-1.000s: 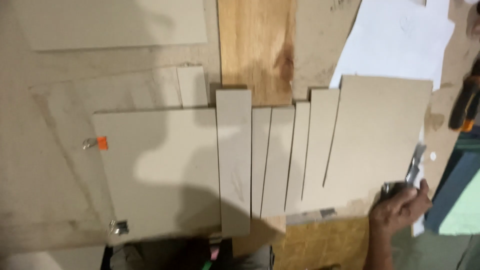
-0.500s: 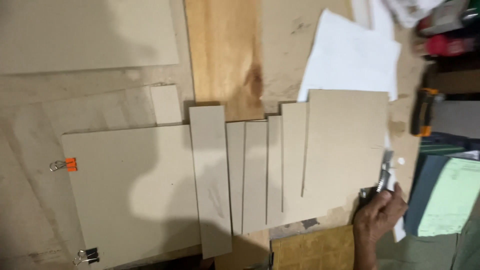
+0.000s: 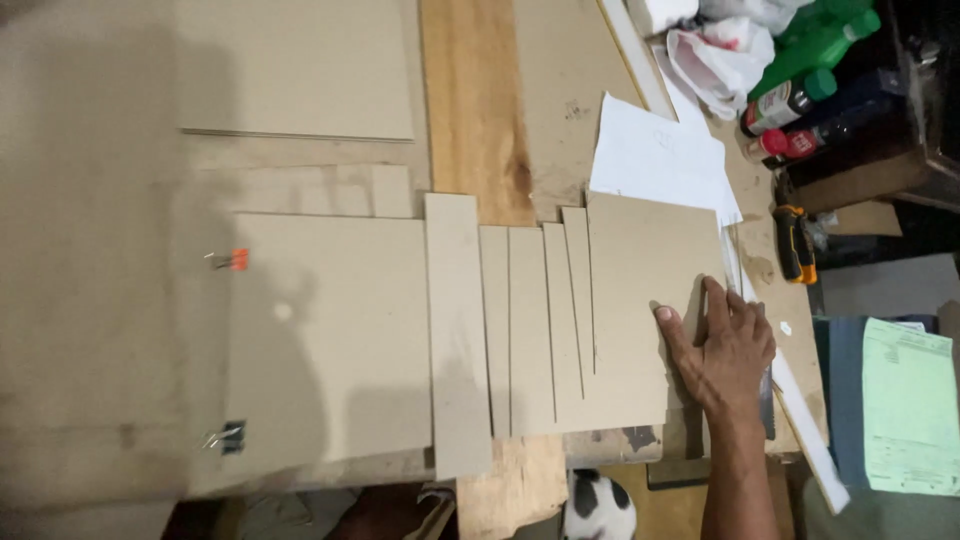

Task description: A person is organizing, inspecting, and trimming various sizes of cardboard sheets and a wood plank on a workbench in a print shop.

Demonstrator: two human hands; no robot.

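bottles (image 3: 800,100) and plastic bag (image 3: 715,60) crowd far right corner; bare surface (image 3: 100,250) open left of cardboard sheets (image 3: 330,330).

- The scene is moderately lit with a warm, yellowish cast; the middle of the worktop (image 3: 470,110) is the brightest part.
- A broad soft shadow covers the left side, darkening the large cardboard sheet (image 3: 330,340) and the near-left corner.
- The right hand (image 3: 725,345) throws a short shadow onto the board (image 3: 640,270) beneath it, on its near side.
- The white paper (image 3: 655,155) at far right is close to washed out, with little surface detail.
- The far-right corner around the bottles (image 3: 800,95) falls into deep shade.
- Focus is fair in the centre; the left edge looks smeared and soft.
- Fine texture on the boards is lost to compression.
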